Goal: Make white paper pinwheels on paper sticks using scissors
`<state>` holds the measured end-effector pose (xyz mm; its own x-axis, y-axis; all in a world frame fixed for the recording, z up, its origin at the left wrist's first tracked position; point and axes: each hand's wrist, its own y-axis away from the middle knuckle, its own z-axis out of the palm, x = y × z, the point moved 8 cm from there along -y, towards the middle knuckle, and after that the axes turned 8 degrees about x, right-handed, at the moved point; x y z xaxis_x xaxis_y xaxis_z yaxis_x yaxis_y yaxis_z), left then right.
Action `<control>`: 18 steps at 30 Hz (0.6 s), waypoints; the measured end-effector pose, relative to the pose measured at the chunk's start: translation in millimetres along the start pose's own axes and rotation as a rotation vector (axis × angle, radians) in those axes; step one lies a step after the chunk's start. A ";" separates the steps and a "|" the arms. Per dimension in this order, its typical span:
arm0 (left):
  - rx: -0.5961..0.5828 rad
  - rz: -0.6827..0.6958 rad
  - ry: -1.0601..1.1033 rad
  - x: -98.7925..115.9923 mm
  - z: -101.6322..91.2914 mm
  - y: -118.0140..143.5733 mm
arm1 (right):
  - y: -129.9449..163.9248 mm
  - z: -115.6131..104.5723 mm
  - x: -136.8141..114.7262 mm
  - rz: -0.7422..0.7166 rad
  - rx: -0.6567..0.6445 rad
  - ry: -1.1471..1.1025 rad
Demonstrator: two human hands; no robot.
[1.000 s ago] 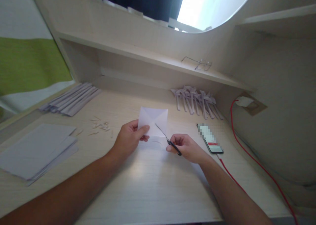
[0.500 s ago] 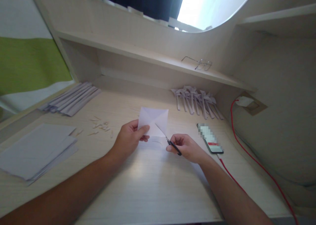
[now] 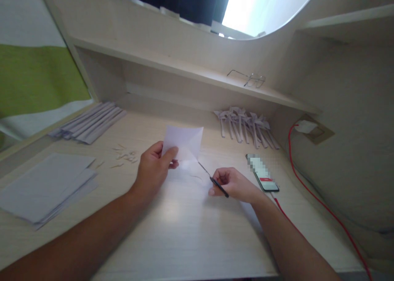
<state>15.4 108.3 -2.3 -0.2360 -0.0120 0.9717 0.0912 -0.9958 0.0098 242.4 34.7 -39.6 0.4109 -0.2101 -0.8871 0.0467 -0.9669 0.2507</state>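
Note:
A square white sheet of paper (image 3: pixel 186 142) with faint crease lines is held up over the desk. My left hand (image 3: pixel 155 166) pinches its left lower side, thumb in front and fingers behind. My right hand (image 3: pixel 232 184) grips a pair of scissors (image 3: pixel 219 186) with dark handles. Their blades point up and left, and the tip is at the paper's lower right corner. The blades look closed together. On the desk below the paper lies a thin curved sliver (image 3: pixel 196 176), too small to name.
Left on the desk (image 3: pixel 172 244) are stacked white sheets (image 3: pixel 46 186), rolled paper sticks (image 3: pixel 89 123) and small pale pointed pieces (image 3: pixel 124 155). Paper pinwheels (image 3: pixel 243 123) lie at the back right, near a phone (image 3: pixel 263 174) with a red cable (image 3: pixel 287 217). Glasses (image 3: pixel 255 80) rest on the shelf.
My left hand has moved the paper left and slightly up. The scissor blades, which overlapped the paper's middle before, now reach only its lower right corner. My right hand has barely shifted.

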 end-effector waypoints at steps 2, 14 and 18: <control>0.053 0.007 0.019 3.7 -5.8 -1.7 | -2.0 -7.9 -0.4 0.022 0.069 -0.003; -0.422 -0.107 -0.403 -19.2 31.6 23.0 | 9.7 -23.3 -32.7 -0.196 0.380 -0.310; -0.370 -0.165 -0.217 -22.5 29.6 21.7 | 9.7 -13.7 -29.0 -0.151 0.367 -0.324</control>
<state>51.4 89.6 -17.0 -0.0070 0.1299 0.9915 -0.2919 -0.9486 0.1222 243.4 33.4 -6.1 0.1182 -0.0419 -0.9921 -0.2633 -0.9647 0.0094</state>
